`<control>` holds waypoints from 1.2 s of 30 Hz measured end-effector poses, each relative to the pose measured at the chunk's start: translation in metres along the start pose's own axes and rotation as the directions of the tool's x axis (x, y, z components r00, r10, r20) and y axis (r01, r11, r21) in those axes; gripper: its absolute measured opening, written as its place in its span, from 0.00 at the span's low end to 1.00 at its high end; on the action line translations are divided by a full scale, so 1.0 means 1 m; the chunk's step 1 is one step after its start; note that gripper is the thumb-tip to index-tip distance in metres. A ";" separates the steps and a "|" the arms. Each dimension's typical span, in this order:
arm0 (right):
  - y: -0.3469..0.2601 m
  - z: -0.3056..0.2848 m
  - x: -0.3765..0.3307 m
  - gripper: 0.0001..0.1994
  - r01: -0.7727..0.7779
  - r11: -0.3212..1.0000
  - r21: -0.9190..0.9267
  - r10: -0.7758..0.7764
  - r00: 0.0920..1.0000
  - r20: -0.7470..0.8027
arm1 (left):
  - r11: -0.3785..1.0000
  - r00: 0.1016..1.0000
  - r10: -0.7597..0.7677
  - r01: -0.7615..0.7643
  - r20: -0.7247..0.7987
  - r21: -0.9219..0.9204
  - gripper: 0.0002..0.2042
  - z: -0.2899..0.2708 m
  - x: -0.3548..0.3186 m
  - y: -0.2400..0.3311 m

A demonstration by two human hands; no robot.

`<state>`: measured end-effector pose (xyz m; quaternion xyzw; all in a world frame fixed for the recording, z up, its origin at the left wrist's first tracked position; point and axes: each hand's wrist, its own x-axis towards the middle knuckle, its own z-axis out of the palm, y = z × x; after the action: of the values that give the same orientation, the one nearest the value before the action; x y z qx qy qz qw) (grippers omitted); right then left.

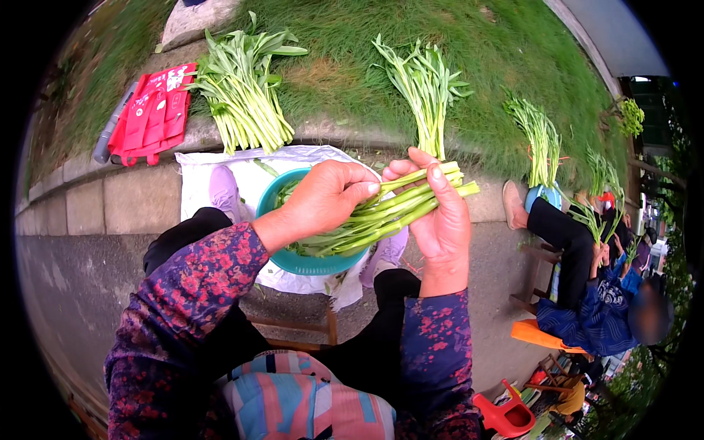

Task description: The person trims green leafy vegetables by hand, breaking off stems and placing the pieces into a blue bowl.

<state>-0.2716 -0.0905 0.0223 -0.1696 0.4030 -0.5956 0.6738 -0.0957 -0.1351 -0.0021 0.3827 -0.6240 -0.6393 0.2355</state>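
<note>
Grass bank [352, 44] filled the far side of the view, edged by a stone kerb [110, 198] with paved ground below it. Three bundles of green stalks lay on the grass: a large one [242, 95] at the kerb's left, a second [429, 88] near the middle, a third [543, 143] further right. A red bag [150, 114] lay flat at the left end of the kerb, just beside the large bundle. A white sheet [198, 172] was spread over the kerb edge and ground, carrying a teal basin [312, 264] holding greens. Above the basin, a bunch of cut green stems [389, 213] was held roughly level, cut ends pointing right. Left hand [326, 198] was clenched over the bunch near its middle. Right hand [440, 220] was wrapped around the cut ends, fingers [433, 172] curled over the top. Another person [587, 293] sat to the right, also handling stalks.
</note>
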 end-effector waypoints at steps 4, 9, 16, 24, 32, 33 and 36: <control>-0.001 0.005 -0.001 0.17 0.026 0.997 -0.070 -0.025 1.000 0.010 | 0.999 1.000 0.009 -0.009 -0.001 0.031 0.08 -0.002 0.002 -0.001; 0.002 0.007 -0.002 0.14 0.131 0.956 -0.264 -0.125 0.991 0.039 | 0.999 0.999 -0.002 0.000 -0.050 -0.045 0.07 -0.001 0.002 -0.001; 0.015 0.017 -0.001 0.10 0.368 0.553 -0.747 -0.401 0.904 0.149 | 0.954 0.922 0.299 -0.283 -0.247 0.099 0.06 -0.008 0.004 0.009; 0.019 0.009 0.006 0.19 0.471 0.021 -0.882 -0.574 0.728 0.375 | 0.991 0.991 0.060 -0.074 -0.123 -0.110 0.06 -0.016 -0.005 0.021; 0.020 0.009 0.005 0.21 0.356 -0.253 -0.900 -0.578 0.690 0.436 | 0.977 0.998 -0.007 -0.008 -0.068 -0.212 0.06 -0.007 -0.008 0.019; 0.020 0.009 0.005 0.21 0.344 -0.271 -0.899 -0.570 0.695 0.438 | 0.978 0.998 0.003 -0.016 -0.066 -0.208 0.06 -0.006 -0.008 0.016; 0.023 0.007 0.005 0.20 0.325 -0.303 -0.896 -0.539 0.716 0.443 | 0.980 0.999 -0.014 0.004 -0.048 -0.199 0.07 -0.005 -0.008 0.017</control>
<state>-0.2514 -0.0916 0.0090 -0.6873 0.6512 -0.3209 0.0229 -0.0901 -0.1339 0.0163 0.3756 -0.5492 -0.6900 0.2850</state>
